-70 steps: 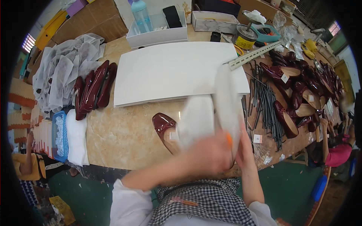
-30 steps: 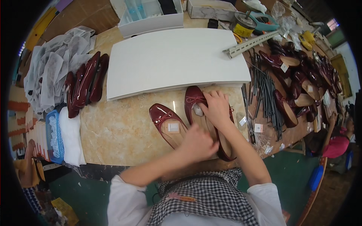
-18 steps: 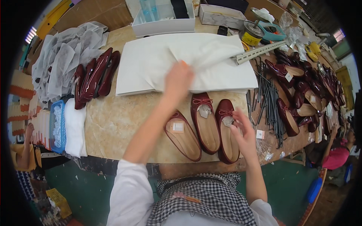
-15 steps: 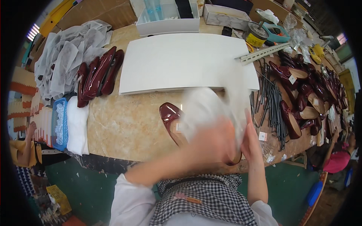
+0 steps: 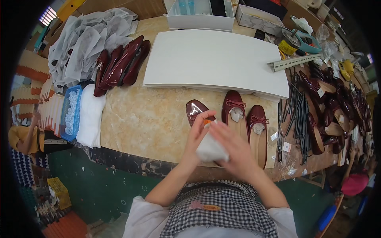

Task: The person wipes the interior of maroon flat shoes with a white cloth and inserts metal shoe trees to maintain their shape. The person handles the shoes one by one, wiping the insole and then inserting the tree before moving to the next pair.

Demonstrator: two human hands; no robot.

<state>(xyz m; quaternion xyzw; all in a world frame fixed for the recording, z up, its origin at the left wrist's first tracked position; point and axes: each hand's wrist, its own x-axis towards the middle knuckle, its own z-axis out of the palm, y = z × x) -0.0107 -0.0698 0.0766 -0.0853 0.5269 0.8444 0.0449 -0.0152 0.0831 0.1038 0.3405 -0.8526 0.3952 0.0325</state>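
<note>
A wad of white tissue paper (image 5: 210, 150) is pressed between my two hands just over the table's near edge. My left hand (image 5: 195, 139) curls round its left side, while my right hand (image 5: 237, 148), slightly blurred, closes over it from the right. Something small and orange shows by the left fingertips; I cannot make out what it is. Behind the hands lies a dark red patent flat shoe (image 5: 195, 107), partly hidden. Further right, two more dark red shoes with bows, a middle one (image 5: 233, 99) and a right one (image 5: 258, 113), have crumpled white paper in their toes.
A stack of white sheets (image 5: 214, 59) covers the table's back middle. Several dark red shoes (image 5: 123, 65) stand at left by wrinkled tissue sheets (image 5: 85, 43) and a blue basket (image 5: 71, 115). At right lie dark sticks (image 5: 297, 115), a metal strip (image 5: 295, 62) and a shoe pile (image 5: 327, 103).
The blurred white paper, spread out before, is now a compact wad between both hands. My left hand has drawn back left, uncovering the two shoes at right. The whole view has shifted.
</note>
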